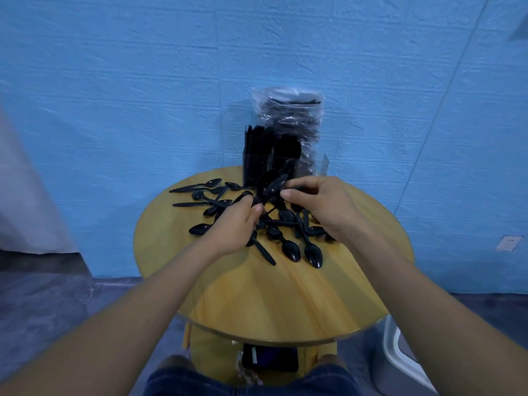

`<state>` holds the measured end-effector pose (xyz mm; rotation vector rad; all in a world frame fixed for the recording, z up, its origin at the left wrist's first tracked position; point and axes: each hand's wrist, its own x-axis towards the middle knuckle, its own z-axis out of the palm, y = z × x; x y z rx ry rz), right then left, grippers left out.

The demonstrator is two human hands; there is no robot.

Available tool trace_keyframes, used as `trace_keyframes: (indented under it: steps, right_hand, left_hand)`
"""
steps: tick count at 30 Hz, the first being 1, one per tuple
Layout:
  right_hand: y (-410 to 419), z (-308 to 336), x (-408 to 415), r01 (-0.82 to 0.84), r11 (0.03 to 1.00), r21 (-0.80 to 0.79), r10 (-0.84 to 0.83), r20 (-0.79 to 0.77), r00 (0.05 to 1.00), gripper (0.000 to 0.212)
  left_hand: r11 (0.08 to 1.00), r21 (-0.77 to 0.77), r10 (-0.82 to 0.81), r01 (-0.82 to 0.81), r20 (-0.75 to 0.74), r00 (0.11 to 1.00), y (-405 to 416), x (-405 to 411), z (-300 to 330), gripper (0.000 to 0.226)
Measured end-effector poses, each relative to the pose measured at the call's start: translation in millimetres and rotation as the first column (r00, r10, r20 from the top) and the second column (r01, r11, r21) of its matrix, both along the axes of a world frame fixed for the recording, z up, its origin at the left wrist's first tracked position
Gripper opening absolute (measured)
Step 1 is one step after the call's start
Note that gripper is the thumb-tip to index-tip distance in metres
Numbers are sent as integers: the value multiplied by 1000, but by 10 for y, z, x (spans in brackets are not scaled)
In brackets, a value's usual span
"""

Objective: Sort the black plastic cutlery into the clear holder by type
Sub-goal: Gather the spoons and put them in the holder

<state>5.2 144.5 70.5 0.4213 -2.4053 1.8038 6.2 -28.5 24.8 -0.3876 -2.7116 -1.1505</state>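
Note:
Several black plastic spoons [291,250] lie scattered over the far half of the round wooden table [274,295]. The clear holder [258,162] stands at the table's far edge with black cutlery upright in its compartments. My left hand [234,227] grips the handles of a bunch of spoons [271,184] whose bowls point up toward the holder. My right hand [317,207] pinches at the bowls of that bunch with thumb and fingers. Both hands hover just in front of the holder.
A clear plastic bag of black cutlery [288,121] stands behind the holder against the blue wall. A dark phone [270,358] lies on the shelf under the table. A white bin [400,355] stands on the floor at the right.

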Motion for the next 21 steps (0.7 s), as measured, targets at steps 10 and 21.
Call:
trace_keyframes:
  steps: [10, 21]
  right_hand:
    - [55, -112, 9, 136, 989, -56, -144, -195, 970, 22]
    - [93, -55, 19, 104, 992, -65, -116, -220, 969, 16]
  left_hand:
    - [954, 273, -191, 124, 235, 953, 150, 160, 88, 29]
    - [848, 526, -310, 65, 393, 866, 213, 215, 113, 31]
